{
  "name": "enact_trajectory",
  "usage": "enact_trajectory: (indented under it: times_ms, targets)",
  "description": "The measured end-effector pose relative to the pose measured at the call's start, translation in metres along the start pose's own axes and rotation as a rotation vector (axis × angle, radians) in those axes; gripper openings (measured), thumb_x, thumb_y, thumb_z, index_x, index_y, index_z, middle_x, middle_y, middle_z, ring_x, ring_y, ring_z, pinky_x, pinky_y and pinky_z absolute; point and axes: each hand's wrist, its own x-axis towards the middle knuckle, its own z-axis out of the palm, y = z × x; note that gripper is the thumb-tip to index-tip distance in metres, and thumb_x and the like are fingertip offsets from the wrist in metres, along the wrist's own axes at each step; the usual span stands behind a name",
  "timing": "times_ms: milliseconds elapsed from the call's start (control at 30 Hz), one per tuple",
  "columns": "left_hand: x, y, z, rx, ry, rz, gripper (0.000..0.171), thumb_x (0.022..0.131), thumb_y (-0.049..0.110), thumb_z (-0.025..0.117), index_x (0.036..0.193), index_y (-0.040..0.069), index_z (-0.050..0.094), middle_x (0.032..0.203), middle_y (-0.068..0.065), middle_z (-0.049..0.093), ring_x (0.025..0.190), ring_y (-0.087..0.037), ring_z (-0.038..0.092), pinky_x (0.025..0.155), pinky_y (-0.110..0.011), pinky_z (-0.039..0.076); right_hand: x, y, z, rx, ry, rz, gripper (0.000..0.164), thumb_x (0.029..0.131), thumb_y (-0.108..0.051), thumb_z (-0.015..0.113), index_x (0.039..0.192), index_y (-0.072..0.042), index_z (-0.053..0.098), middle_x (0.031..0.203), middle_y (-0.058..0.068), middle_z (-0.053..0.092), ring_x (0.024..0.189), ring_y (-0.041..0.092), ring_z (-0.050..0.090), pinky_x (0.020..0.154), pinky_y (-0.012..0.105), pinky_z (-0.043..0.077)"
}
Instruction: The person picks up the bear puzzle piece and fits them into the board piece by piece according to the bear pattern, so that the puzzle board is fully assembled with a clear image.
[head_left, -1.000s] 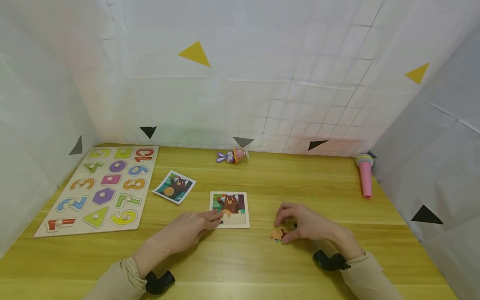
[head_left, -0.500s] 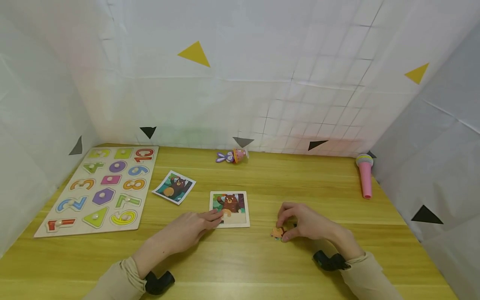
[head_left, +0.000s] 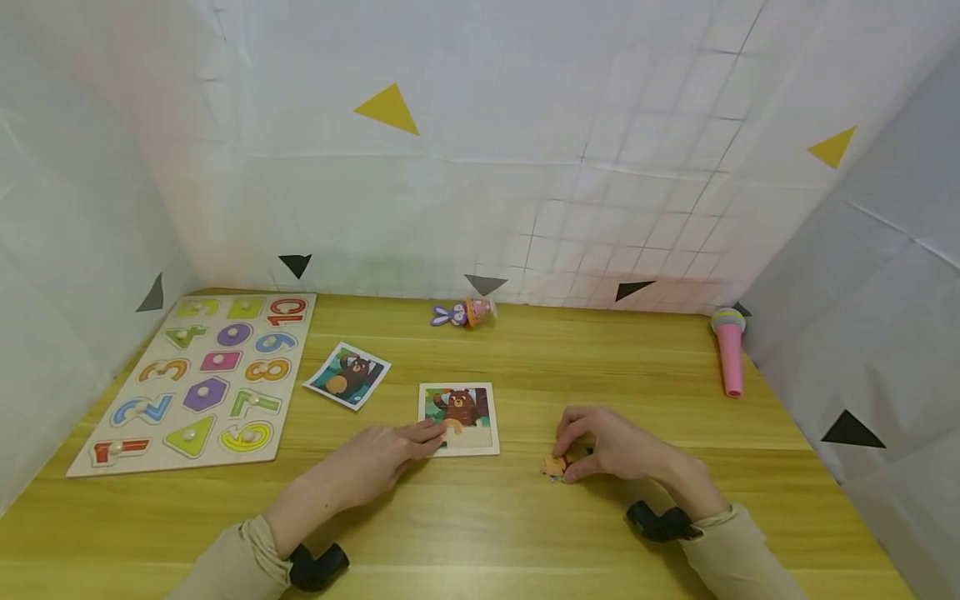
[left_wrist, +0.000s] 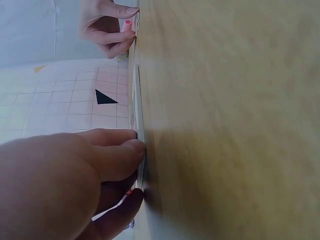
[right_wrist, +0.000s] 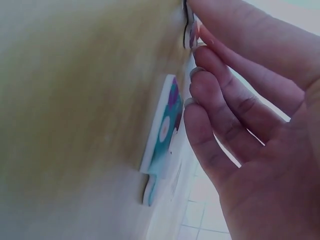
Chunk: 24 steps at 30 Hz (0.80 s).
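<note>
A square wooden jigsaw tray [head_left: 487, 450] shows a brown bear, with bare wood along its lower right. My left hand [head_left: 386, 454] holds the tray by its left side. In the left wrist view, the thumb [left_wrist: 131, 150] and fingers sit right at its edge. Right of the tray, my right hand [head_left: 611, 446] pinches a small orange and brown jigsaw piece [head_left: 555, 467] between thumb and fingers, close over the table. A second, teal jigsaw piece [right_wrist: 162, 132] lies on the table below the right fingers in the right wrist view; the hand mostly hides it from the head view.
A bear picture card [head_left: 348, 375] lies left of the tray. A number and shape peg board [head_left: 288, 417] fills the left side. At the back lies a purple rabbit toy [head_left: 461, 313], and a pink toy microphone [head_left: 731, 354] at the far right. Cloth walls enclose the table [head_left: 480, 533].
The right hand's index finger has shifted slightly right and closed in on the piece, which has turned a little. The left hand and tray keep their places.
</note>
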Motion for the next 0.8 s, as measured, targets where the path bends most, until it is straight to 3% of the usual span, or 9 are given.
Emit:
enact_trajectory:
  times_ms: [400,567,800]
  targets:
    - [-0.0005,0.0021,-0.0004,0.013,-0.018,-0.004,0.04,0.103,0.006,0.051,0.143,0.009,0.057,0.154,-0.004,0.047,0.13,-0.029,0.055,0.1,-0.043,0.052,-0.0002,-0.0006,-0.0007,0.052,0.042,-0.07,0.02,0.084,-0.027,0.081,0.099,-0.017,0.073,0.103,-0.001,0.066,0.092,0.017,0.064,0.082,0.033,0.056]
    - [-0.0006,0.0024,-0.0007,0.005,-0.039,0.0,0.041,0.104,0.012,0.053,0.145,0.009,0.054,0.156,-0.004,0.044,0.136,-0.028,0.05,0.103,-0.044,0.05,0.0004,0.0011,-0.0004,0.054,0.051,-0.056,0.02,0.084,-0.024,0.081,0.1,-0.016,0.072,0.101,-0.001,0.066,0.092,0.015,0.065,0.083,0.033,0.057]
    - [-0.0014,0.0023,-0.0021,-0.024,-0.044,-0.008,0.042,0.103,0.013,0.055,0.145,0.008,0.054,0.155,-0.005,0.044,0.138,-0.027,0.048,0.104,-0.045,0.049,0.0072,-0.0051,0.0023,-0.03,0.099,-0.004,0.022,0.087,-0.028,0.079,0.105,-0.019,0.072,0.1,-0.008,0.068,0.092,0.011,0.065,0.083,0.033,0.057]
